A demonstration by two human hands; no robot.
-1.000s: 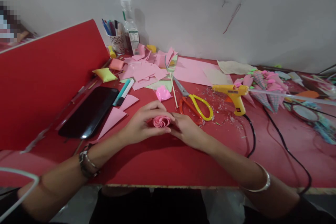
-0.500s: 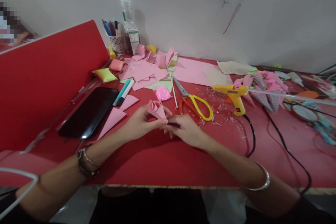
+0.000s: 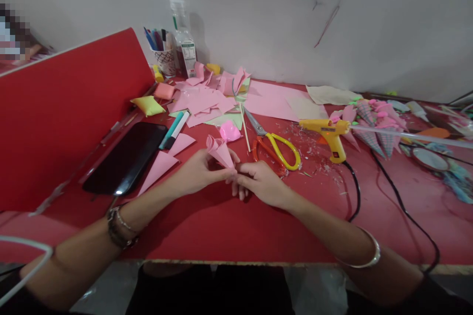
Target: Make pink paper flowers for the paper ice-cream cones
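A pink paper cone [image 3: 220, 152] is held between my hands, its rolled wide end up and to the left, its tip down at my fingertips. My left hand [image 3: 195, 173] is closed round the cone's side, thumb near the tip. My right hand [image 3: 260, 182] pinches at the tip, and its lower fingers are curled underneath. Just beyond the cone lies a bright pink packet [image 3: 229, 131]. Pink paper pieces [image 3: 159, 169] lie left of my left hand. Scissors [image 3: 271, 142] with yellow and orange handles rest beyond my right hand.
A yellow glue gun [image 3: 328, 135] with a black cord stands right, near a pile of finished paper cones [image 3: 373, 123]. A phone [image 3: 125, 157] and markers [image 3: 175, 130] lie left. Behind are pink paper scraps [image 3: 201, 98], a bottle [image 3: 185, 49] and a pen cup [image 3: 163, 60].
The cone has turned slightly in my hands, so more of its smooth side shows and its rolled opening sits higher. My right hand's lower fingers have shifted a little downward.
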